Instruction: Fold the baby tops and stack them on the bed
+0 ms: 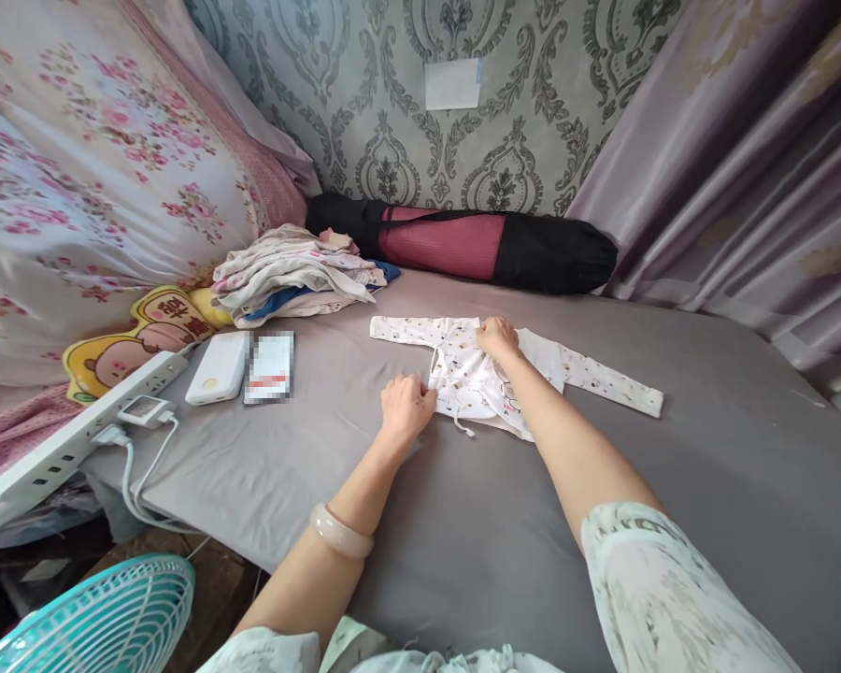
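A small white printed baby shirt lies spread flat on the grey bed sheet, its sleeves stretched out left and right. My left hand pinches the shirt's lower left hem, fingers closed on the cloth. My right hand presses on the shirt's collar area, its fingers curled on the fabric. A pale bangle sits on my left wrist.
A pile of folded baby clothes lies at the back left. A white power bank and a small packet rest near a white power strip. A black and red bag lies along the wall. A teal fan stands lower left.
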A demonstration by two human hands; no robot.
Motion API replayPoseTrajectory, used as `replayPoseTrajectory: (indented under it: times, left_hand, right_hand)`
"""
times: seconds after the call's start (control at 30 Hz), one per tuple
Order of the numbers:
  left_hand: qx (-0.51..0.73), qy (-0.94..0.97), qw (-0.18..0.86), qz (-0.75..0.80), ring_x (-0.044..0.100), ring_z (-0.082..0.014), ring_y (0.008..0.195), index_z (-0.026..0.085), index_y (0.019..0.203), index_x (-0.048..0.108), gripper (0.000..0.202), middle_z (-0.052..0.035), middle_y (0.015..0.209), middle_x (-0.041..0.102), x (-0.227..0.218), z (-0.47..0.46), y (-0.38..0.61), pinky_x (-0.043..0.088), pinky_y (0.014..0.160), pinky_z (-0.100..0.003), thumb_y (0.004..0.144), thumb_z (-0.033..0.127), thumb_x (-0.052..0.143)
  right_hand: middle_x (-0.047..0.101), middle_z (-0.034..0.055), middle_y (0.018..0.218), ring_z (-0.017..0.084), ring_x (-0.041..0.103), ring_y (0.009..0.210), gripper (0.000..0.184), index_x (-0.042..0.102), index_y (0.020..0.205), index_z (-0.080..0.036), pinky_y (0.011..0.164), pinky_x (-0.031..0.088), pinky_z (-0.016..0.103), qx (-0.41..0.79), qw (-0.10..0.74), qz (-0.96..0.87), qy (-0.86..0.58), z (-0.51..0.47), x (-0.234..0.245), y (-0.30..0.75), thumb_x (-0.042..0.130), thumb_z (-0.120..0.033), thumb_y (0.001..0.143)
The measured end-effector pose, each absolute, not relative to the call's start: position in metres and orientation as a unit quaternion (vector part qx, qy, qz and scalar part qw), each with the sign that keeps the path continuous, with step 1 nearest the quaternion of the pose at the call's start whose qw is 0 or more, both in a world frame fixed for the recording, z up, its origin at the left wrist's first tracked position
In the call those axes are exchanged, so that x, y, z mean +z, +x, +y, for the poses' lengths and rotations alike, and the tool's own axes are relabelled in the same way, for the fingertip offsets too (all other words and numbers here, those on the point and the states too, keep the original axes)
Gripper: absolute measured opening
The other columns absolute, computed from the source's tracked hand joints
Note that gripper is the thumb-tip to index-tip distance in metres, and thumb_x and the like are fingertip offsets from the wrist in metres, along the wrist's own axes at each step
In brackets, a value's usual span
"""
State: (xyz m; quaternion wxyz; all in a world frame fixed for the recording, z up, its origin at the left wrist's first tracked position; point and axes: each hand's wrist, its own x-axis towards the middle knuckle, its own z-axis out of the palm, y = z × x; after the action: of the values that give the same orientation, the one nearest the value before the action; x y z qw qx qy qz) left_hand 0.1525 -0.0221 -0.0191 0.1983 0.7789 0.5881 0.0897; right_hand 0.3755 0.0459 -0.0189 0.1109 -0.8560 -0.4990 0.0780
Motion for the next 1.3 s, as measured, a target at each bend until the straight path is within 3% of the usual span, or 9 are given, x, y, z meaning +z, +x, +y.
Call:
replayPoseTrajectory:
  times: [0.13, 0.27, 0.4, 0.63, 0.77, 0.87, 0.97, 1.07, 1.3]
  left_hand:
    - [0.096, 0.776, 0.210, 0.586, 0.062, -0.0237, 0.096, 0.020, 0.081, 0.061, 0.014, -0.0078, 0.096, 0.069, -0.017, -0.024, 0.154, 0.042, 0.075, -0.030, 0.087, 0.028, 0.052]
    - [0.096, 0.773, 0.208, 0.592, 0.065, -0.0236, 0.087, 0.021, 0.104, 0.055, 0.018, -0.0070, 0.092, 0.070, -0.012, -0.030, 0.153, 0.039, 0.065, -0.029, 0.090, 0.021, 0.044]
    - [0.067, 0.805, 0.182, 0.561, 0.066, -0.0224, 0.087, 0.023, 0.118, 0.049, 0.027, -0.0062, 0.094, 0.070, -0.009, -0.036, 0.151, 0.038, 0.065, -0.029, 0.093, 0.017, 0.040]
    - [0.050, 0.825, 0.099, 0.554, 0.060, -0.0265, 0.098, 0.020, 0.105, 0.060, 0.025, -0.0124, 0.104, 0.064, -0.004, -0.040, 0.149, 0.042, 0.077, -0.033, 0.099, 0.033, 0.040]
    - [0.104, 0.853, 0.054, 0.509, 0.055, -0.0271, 0.101, 0.019, 0.104, 0.061, 0.025, -0.0131, 0.110, 0.060, -0.006, -0.038, 0.153, 0.043, 0.084, -0.037, 0.099, 0.029, 0.039]
    - [0.113, 0.888, 0.057, 0.443, 0.054, -0.0264, 0.108, 0.020, 0.105, 0.061, 0.025, -0.0117, 0.116, 0.061, -0.016, -0.035, 0.157, 0.042, 0.091, -0.039, 0.098, 0.023, 0.037]
    - [0.103, 0.913, 0.078, 0.386, 0.045, -0.0254, 0.130, 0.019, 0.119, 0.057, 0.030, -0.0118, 0.134, 0.056, -0.027, -0.032, 0.160, 0.034, 0.109, -0.041, 0.098, 0.020, 0.035]
    - [0.071, 0.911, 0.100, 0.393, 0.030, -0.0285, 0.145, 0.019, 0.137, 0.048, 0.040, -0.0124, 0.153, 0.039, -0.031, -0.033, 0.158, 0.025, 0.117, -0.047, 0.100, 0.025, 0.034]
    - [0.044, 0.890, 0.129, 0.435, 0.026, -0.0344, 0.147, 0.031, 0.141, 0.046, 0.043, -0.0080, 0.158, 0.033, -0.028, -0.033, 0.150, 0.024, 0.115, -0.060, 0.098, 0.034, 0.038]
  right_hand:
    - [0.059, 0.0208, 0.127, 0.029, 0.055, 0.118, 0.033, 0.061, 0.122, -0.008, 0.096, 0.041, 0.034, 0.039, 0.115, -0.495, -0.860, 0.047, -0.027, 0.372, 0.048, -0.020, 0.094]
    - [0.055, 0.0235, 0.129, 0.030, 0.052, 0.120, 0.035, 0.054, 0.125, -0.004, 0.096, 0.041, 0.036, -0.004, 0.124, -0.489, -0.863, 0.044, -0.034, 0.364, 0.041, -0.011, 0.094]
    - [0.055, 0.0236, 0.129, 0.030, 0.051, 0.120, 0.035, 0.054, 0.124, -0.004, 0.095, 0.041, 0.037, -0.004, 0.128, -0.483, -0.866, 0.042, -0.036, 0.359, 0.036, -0.009, 0.095]
    - [0.056, 0.0218, 0.127, 0.030, 0.052, 0.120, 0.035, 0.054, 0.125, -0.007, 0.096, 0.040, 0.037, 0.016, 0.106, -0.511, -0.853, 0.037, -0.022, 0.367, 0.042, -0.010, 0.092]
    - [0.057, 0.0199, 0.129, 0.029, 0.051, 0.123, 0.039, 0.057, 0.123, -0.008, 0.101, 0.037, 0.038, -0.020, 0.095, -0.575, -0.812, 0.026, -0.011, 0.352, 0.038, -0.003, 0.088]
    - [0.055, 0.0182, 0.137, 0.026, 0.048, 0.129, 0.041, 0.056, 0.128, -0.009, 0.107, 0.034, 0.037, 0.031, 0.086, -0.653, -0.752, 0.021, -0.014, 0.330, 0.031, -0.012, 0.095]
    - [0.034, 0.0175, 0.157, 0.027, 0.027, 0.145, 0.054, 0.040, 0.145, -0.006, 0.118, 0.020, 0.041, 0.082, 0.074, -0.672, -0.733, 0.022, -0.024, 0.317, 0.024, -0.033, 0.101]
    - [0.014, 0.0150, 0.164, 0.030, 0.010, 0.150, 0.066, 0.022, 0.155, -0.009, 0.120, 0.009, 0.049, 0.105, 0.055, -0.636, -0.763, 0.025, -0.033, 0.318, 0.019, -0.046, 0.101]
    - [0.012, 0.0123, 0.165, 0.032, 0.006, 0.150, 0.066, 0.020, 0.158, -0.020, 0.118, 0.006, 0.054, 0.077, 0.036, -0.617, -0.782, 0.026, -0.038, 0.323, 0.016, -0.053, 0.101]
